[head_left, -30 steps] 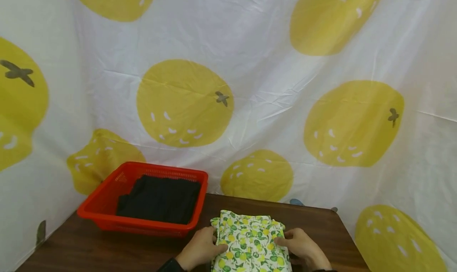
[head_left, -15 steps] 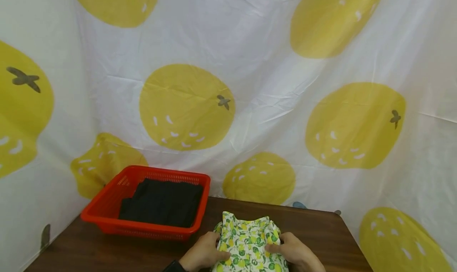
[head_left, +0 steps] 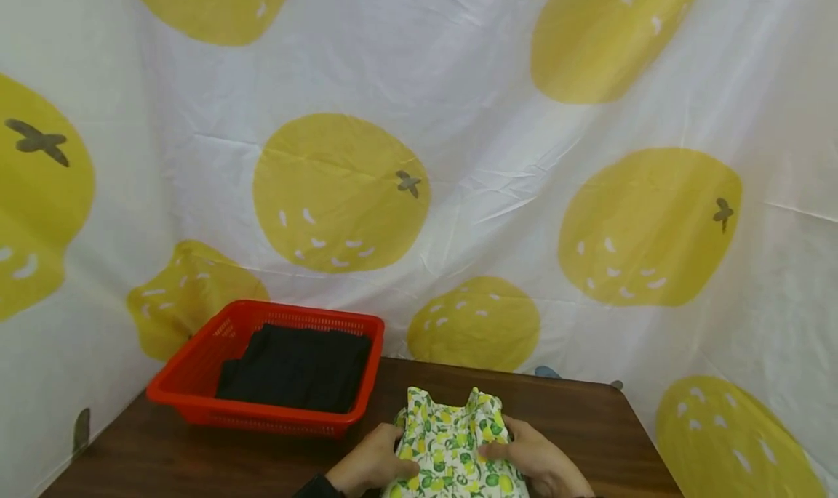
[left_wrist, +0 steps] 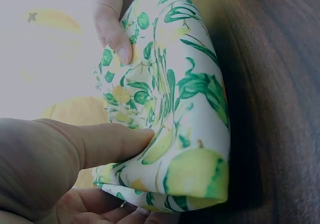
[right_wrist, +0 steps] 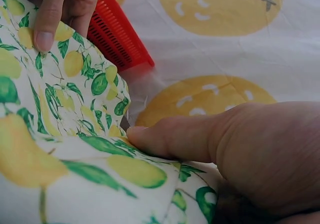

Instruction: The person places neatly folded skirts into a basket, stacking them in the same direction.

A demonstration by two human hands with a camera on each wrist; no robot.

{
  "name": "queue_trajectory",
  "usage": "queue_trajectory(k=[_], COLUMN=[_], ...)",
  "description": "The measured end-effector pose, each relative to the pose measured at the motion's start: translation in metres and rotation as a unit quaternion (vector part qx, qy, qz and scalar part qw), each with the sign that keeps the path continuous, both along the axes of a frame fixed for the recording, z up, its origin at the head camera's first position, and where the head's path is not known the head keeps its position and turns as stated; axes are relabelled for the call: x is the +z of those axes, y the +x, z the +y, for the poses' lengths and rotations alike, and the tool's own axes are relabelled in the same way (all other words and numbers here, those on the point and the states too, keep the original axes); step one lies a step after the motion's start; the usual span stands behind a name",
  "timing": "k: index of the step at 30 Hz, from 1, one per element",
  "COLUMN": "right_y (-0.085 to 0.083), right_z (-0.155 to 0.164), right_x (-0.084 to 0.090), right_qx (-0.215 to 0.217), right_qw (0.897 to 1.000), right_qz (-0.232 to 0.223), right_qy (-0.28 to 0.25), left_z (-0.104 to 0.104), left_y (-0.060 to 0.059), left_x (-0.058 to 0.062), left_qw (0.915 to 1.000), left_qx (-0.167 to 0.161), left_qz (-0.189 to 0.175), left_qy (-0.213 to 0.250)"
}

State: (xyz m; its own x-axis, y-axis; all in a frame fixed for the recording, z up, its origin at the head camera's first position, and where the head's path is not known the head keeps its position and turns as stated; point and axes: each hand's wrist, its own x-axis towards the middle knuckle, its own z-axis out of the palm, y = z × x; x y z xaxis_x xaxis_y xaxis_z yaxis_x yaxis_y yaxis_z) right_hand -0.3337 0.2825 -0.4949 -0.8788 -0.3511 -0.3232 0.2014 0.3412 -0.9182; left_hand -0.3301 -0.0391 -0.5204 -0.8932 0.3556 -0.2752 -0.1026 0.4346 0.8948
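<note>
A folded white cloth [head_left: 452,447] printed with yellow lemons and green leaves is held between both hands near the front of the table, in the head view. At its left edge the left hand [head_left: 374,460] grips it, thumb on top and fingers beneath, as the left wrist view shows on the lemon-print cloth [left_wrist: 195,109]. The right hand [head_left: 533,454] pinches the opposite edge, its thumb pressing on the cloth. Between the hands the cloth bows inward, its far corners raised. Whether it is a garment or another kind of textile I cannot tell.
A red plastic basket [head_left: 262,414] stands at the left back of the dark wooden table [head_left: 563,403]. Folded black cloth [head_left: 297,371] lies inside it. Behind hangs a white curtain [head_left: 484,120] with large lemon prints.
The cloth was flatter and wider one second ago. My right hand has moved left with its edge, so the cloth is narrower and its middle sags. The left hand stays about in place.
</note>
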Motion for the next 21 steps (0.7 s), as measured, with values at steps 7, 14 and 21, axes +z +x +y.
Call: queue_trajectory(k=[7,14,21], right_y=[-0.002,0.003,0.006], right_z=[0.0,0.013,0.018], right_x=[0.0,-0.002,0.004], right_qx=[-0.023,0.005,0.008], right_qw=[1.0,1.0,0.999], right_qz=[0.013,0.005,0.009], right_qy=[0.007,-0.014,-0.038], left_z=[-0.002,0.001,-0.004], left_y=[0.001,0.002,-0.001], left_x=[0.0,0.0,0.005], left_qw=[0.9996,0.9998,0.9997], left_qx=[-0.015,-0.012,-0.013], left_qz=[0.013,0.004,0.004], left_qy=[0.018,0.015,0.022])
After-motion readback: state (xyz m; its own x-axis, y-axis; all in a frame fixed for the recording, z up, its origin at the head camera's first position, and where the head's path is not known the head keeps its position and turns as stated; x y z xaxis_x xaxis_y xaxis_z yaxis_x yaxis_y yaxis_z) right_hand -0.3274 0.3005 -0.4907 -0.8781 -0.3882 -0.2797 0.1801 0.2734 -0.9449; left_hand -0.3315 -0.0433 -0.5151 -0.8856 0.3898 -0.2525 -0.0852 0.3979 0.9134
